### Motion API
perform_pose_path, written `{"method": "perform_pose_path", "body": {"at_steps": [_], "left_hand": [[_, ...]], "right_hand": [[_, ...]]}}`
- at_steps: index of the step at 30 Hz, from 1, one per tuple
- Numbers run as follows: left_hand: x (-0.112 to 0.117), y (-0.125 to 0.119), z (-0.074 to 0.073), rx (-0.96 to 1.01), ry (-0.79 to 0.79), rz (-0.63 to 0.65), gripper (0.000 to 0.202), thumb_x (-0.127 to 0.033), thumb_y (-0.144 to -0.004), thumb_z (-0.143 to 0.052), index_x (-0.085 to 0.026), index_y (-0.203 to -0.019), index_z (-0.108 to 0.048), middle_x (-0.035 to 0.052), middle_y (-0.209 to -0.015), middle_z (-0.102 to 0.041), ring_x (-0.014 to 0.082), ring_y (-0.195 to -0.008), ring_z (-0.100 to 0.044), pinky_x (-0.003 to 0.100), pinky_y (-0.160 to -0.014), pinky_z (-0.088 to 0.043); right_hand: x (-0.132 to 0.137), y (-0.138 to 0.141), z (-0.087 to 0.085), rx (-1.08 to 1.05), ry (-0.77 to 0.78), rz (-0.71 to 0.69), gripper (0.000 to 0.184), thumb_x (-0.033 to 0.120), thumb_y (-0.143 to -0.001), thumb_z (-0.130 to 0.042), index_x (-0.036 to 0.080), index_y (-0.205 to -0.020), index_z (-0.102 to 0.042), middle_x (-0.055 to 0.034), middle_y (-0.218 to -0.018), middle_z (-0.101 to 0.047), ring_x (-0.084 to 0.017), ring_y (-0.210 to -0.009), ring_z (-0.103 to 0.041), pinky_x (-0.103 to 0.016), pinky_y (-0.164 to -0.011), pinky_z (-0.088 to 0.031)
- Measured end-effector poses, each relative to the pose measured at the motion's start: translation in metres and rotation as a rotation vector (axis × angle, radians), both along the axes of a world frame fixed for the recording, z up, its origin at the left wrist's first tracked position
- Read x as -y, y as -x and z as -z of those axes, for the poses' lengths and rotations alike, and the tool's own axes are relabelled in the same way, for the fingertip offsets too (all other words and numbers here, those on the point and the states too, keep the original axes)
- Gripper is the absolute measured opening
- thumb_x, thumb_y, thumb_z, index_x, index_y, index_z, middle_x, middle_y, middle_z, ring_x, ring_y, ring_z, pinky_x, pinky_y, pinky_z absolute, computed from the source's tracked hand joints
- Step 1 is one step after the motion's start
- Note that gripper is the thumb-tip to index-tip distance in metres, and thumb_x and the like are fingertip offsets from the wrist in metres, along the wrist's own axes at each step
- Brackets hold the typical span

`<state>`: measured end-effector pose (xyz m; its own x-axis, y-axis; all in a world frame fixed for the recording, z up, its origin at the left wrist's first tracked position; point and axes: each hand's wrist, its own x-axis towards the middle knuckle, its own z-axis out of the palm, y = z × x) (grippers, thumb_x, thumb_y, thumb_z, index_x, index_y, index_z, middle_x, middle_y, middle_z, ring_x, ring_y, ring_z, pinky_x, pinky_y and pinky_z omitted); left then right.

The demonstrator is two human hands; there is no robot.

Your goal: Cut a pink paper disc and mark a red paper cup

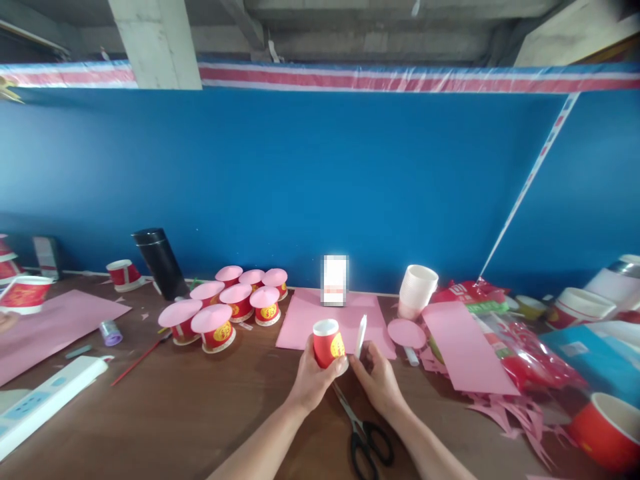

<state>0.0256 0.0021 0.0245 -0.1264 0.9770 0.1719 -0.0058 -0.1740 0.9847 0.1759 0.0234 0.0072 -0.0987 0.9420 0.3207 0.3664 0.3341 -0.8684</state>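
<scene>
My left hand (311, 377) is closed around a small red paper cup (327, 342) with a yellow emblem, held upside down above the brown table (200, 413). My right hand (377, 380) pinches a thin pale paper piece (361, 335) held edge-on just right of the cup. Black-handled scissors (363, 433) lie on the table below and between both hands. A pink paper sheet (305, 320) lies just beyond the hands.
Several upside-down red cups topped with pink discs (225, 310) stand at the left with a black flask (160, 261). A white cup stack (416, 290), pink disc (405, 332), pink sheets, scraps and plastic bags (520, 360) fill the right. A power strip (45, 400) lies far left.
</scene>
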Motion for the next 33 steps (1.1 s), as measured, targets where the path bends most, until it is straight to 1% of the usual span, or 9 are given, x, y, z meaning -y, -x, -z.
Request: {"method": "perform_pose_path", "body": {"at_steps": [5,9,17,22,26,30,33], "left_hand": [[-0.002,0.004,0.003,-0.009,0.009,-0.046,0.047,-0.035,-0.065,-0.066,-0.018,-0.105,-0.05,0.0058,-0.09,-0.059,0.0194,-0.083,-0.056,0.035,-0.076,-0.045],[-0.005,0.005,0.009,0.011,0.0,-0.059,0.046,-0.036,-0.066,-0.065,-0.017,-0.105,-0.049,0.0061,-0.09,-0.058,0.0196,-0.083,-0.056,0.035,-0.074,-0.045],[-0.004,0.004,0.008,0.04,-0.023,-0.041,0.043,-0.033,-0.064,-0.068,-0.017,-0.101,-0.051,0.0049,-0.088,-0.059,0.0192,-0.081,-0.057,0.033,-0.072,-0.045],[-0.004,0.004,0.01,0.075,-0.03,-0.019,0.042,-0.032,-0.064,-0.068,-0.017,-0.1,-0.053,0.0048,-0.086,-0.06,0.0186,-0.078,-0.057,0.032,-0.071,-0.046],[-0.006,0.004,0.009,0.121,-0.033,-0.021,0.045,-0.032,-0.062,-0.069,-0.016,-0.101,-0.054,0.0063,-0.088,-0.061,0.0196,-0.08,-0.058,0.033,-0.072,-0.046],[-0.007,0.004,0.007,0.147,-0.019,0.003,0.045,-0.035,-0.065,-0.067,-0.014,-0.102,-0.054,0.0077,-0.089,-0.061,0.0204,-0.082,-0.058,0.034,-0.074,-0.047],[-0.01,0.004,0.012,0.203,-0.021,0.022,0.043,-0.033,-0.067,-0.066,-0.016,-0.105,-0.052,0.0073,-0.093,-0.061,0.0199,-0.087,-0.057,0.034,-0.079,-0.045]], "right_hand": [[0.0,-0.001,0.002,-0.004,-0.022,-0.009,0.022,0.039,-0.078,-0.053,0.017,-0.077,-0.052,0.0014,-0.061,-0.054,-0.012,-0.054,-0.046,-0.022,-0.049,-0.035],[0.0,-0.002,0.004,0.026,-0.015,-0.04,0.018,0.035,-0.08,-0.051,0.017,-0.077,-0.05,0.0021,-0.063,-0.054,-0.012,-0.056,-0.047,-0.022,-0.051,-0.035],[0.002,-0.002,0.002,0.044,-0.017,-0.032,0.018,0.035,-0.081,-0.051,0.018,-0.079,-0.048,0.0028,-0.063,-0.053,-0.012,-0.056,-0.048,-0.022,-0.051,-0.035],[0.001,-0.002,0.004,0.032,-0.032,-0.036,0.017,0.034,-0.081,-0.051,0.018,-0.079,-0.048,0.003,-0.063,-0.052,-0.012,-0.057,-0.048,-0.022,-0.052,-0.036],[0.001,-0.002,0.004,0.032,-0.036,-0.036,0.016,0.033,-0.081,-0.05,0.018,-0.081,-0.049,0.0027,-0.063,-0.053,-0.012,-0.056,-0.047,-0.021,-0.051,-0.036],[0.003,-0.002,0.001,0.059,-0.04,-0.022,0.015,0.032,-0.08,-0.051,0.018,-0.079,-0.049,0.0039,-0.06,-0.05,-0.011,-0.054,-0.045,-0.021,-0.05,-0.034],[0.006,-0.002,-0.003,0.071,-0.041,-0.013,0.013,0.031,-0.08,-0.05,0.018,-0.079,-0.049,0.0044,-0.06,-0.049,-0.011,-0.053,-0.044,-0.021,-0.049,-0.034]]}}
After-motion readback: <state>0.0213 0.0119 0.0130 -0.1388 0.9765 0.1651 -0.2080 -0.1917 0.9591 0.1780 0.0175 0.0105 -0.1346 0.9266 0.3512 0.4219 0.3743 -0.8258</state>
